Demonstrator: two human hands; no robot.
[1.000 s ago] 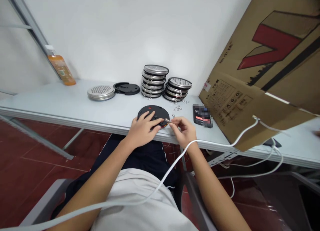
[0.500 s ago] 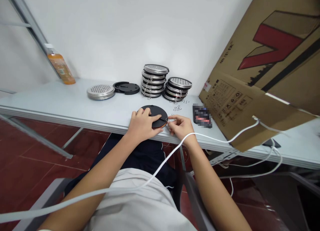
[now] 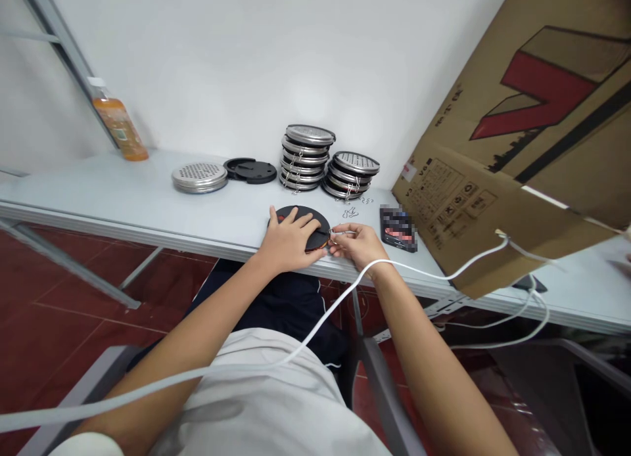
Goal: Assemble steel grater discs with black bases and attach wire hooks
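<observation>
Near the table's front edge lies a round black disc (image 3: 298, 239) with an orange-red rim. My left hand (image 3: 288, 244) rests flat on its top, fingers spread, with the thumb along the near rim. At the disc's right edge, my right hand (image 3: 357, 246) pinches a small wire clip (image 3: 331, 232) between thumb and fingers, touching the rim. Just beyond the right hand, several loose wire clips (image 3: 350, 213) are scattered. Behind them stand a taller stack of round metal-topped discs (image 3: 305, 160) and a shorter stack (image 3: 350, 175), with wire clips along their sides.
Farther left are perforated metal lids (image 3: 200, 177) and black plastic bases (image 3: 251, 171). An orange bottle (image 3: 119, 129) stands near the wall. A dark pixelated object (image 3: 398, 229) lies before a large cardboard box (image 3: 458, 180). A white cable (image 3: 340, 306) crosses above my right wrist.
My left hand's fingers have spread wider and flatter over the disc. The right hand keeps its pinch on the wire clip at the disc's edge, with the fingers slightly shifted.
</observation>
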